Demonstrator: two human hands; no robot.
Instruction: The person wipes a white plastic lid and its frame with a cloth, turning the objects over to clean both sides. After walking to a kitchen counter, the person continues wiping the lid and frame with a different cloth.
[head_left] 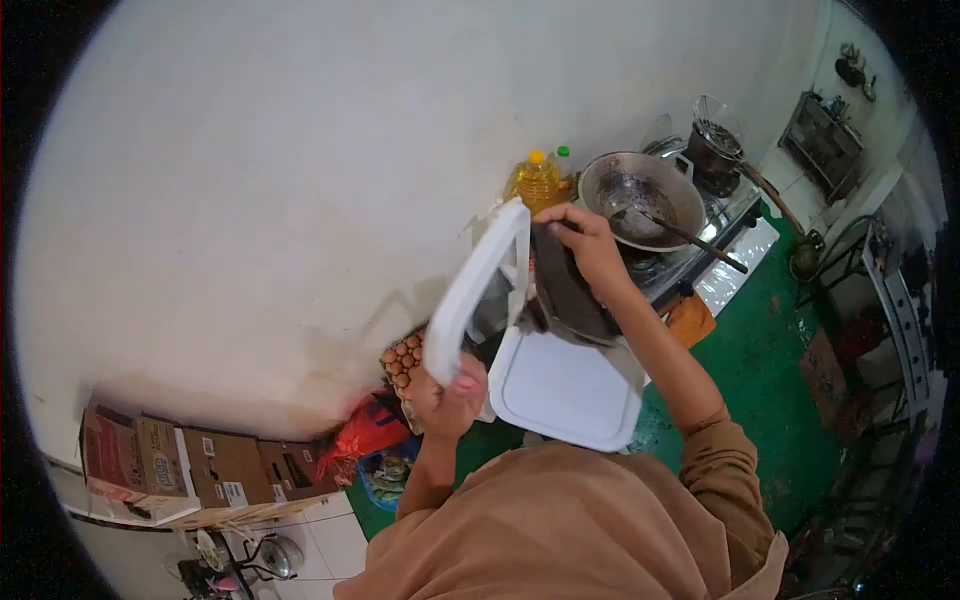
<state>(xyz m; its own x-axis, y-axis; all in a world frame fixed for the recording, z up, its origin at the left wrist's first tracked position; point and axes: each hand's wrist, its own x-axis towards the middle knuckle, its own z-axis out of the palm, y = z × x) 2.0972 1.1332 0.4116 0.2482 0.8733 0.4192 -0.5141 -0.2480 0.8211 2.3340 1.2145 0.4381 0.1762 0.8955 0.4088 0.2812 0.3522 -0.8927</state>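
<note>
My left hand (450, 398) is closed on the lower end of a white plastic tray-like piece (468, 290), which is tilted up on its edge. Up at the far end of that piece, my right hand (588, 245) pinches a dark grey cloth-like thing (572, 290) that hangs down under the fingers. Below both hands lies a second white, round-cornered tray or lid (568, 388), close in front of my body. The dark thing overlaps its far edge in this view. I cannot tell exactly what the dark thing is.
A wok (640, 195) with a long-handled utensil sits on the stove at right. An oil bottle (538, 182) stands by the wall. Eggs in a carton (402, 365), a red plastic bag (372, 430) and cardboard boxes (225, 465) line the left. An orange cloth (690, 322) hangs near my right forearm.
</note>
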